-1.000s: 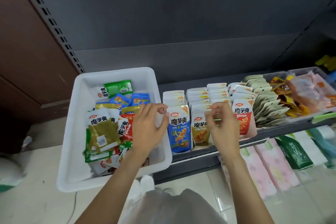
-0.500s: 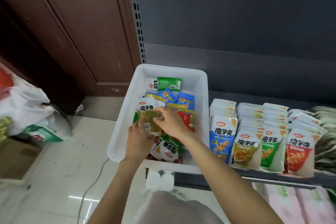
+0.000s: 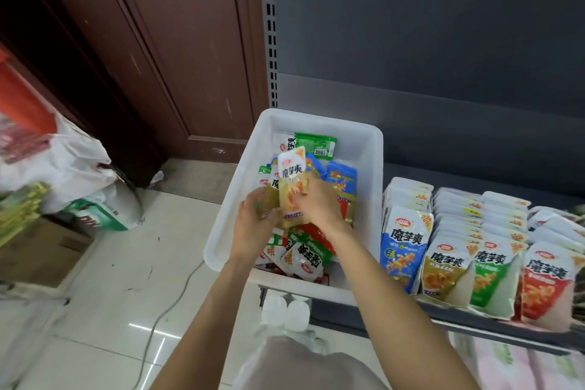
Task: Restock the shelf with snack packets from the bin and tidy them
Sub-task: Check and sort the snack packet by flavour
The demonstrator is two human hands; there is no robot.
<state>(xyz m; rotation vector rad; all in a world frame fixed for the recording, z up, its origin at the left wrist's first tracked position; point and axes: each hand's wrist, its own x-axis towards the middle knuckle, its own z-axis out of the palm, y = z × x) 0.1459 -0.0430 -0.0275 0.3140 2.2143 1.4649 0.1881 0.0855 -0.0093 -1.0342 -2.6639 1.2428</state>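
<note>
Head view looked down into a white bin [image 3: 231, 225] at the left end of a shelf [image 3: 474, 323]. Both hands met over the bin: the left hand [image 3: 253, 225] and the right hand [image 3: 319, 206] each had fingers curled round a yellow packet [image 3: 292, 187], held upright above the loose heap, with more yellowish packets bunched behind it in the left hand (how many I could not tell). A green packet [image 3: 311, 144] lay flat at the far end of the bin, blue ones [image 3: 342, 179] beside the right hand, and a white one [image 3: 305, 258] upside down near the front wall. On the shelf stood four neat rows, fronted by blue [image 3: 403, 248], gold [image 3: 444, 272], green [image 3: 489, 275] and red [image 3: 546, 290] packets. A brown door [image 3: 158, 41] rose behind, with bags [image 3: 63, 161] and a cardboard box [image 3: 41, 250] on the tiled floor [image 3: 126, 294] to the left, where a grey cable [image 3: 164, 310] trailed.
</note>
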